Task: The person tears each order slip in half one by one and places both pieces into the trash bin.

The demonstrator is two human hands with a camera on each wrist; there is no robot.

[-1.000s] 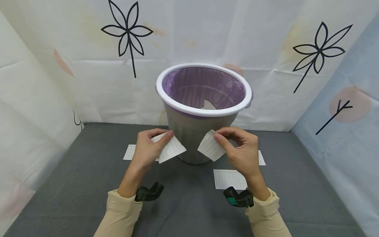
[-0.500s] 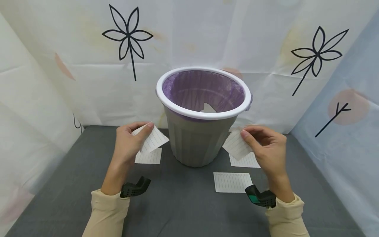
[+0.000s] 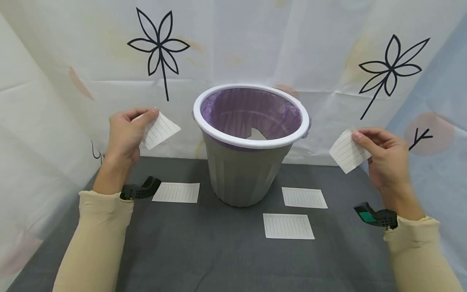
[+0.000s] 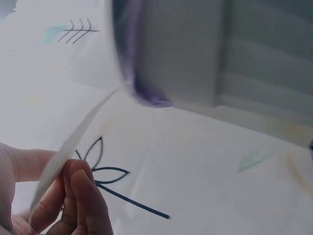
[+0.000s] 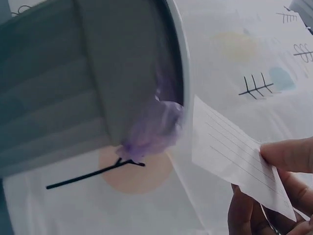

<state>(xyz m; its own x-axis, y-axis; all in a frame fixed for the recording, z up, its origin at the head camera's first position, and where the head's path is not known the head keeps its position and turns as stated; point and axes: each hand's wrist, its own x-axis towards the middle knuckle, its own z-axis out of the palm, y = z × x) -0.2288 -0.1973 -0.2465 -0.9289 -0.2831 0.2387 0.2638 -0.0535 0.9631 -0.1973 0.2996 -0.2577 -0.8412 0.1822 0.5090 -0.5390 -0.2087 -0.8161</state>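
Between hands (image 3: 124, 134) (image 3: 390, 160) pinching papers (image 3: 160, 130) (image 3: 348, 153), gray bin (image 3: 240, 174) — purple liner (image 3: 251, 107), pale piece (image 3: 257, 134) inside

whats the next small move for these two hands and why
Probably bring the left hand and right hand inward over the bin. They pinch the left scrap and right scrap out to either side of it, its top is open, and what looks like paper is already inside.
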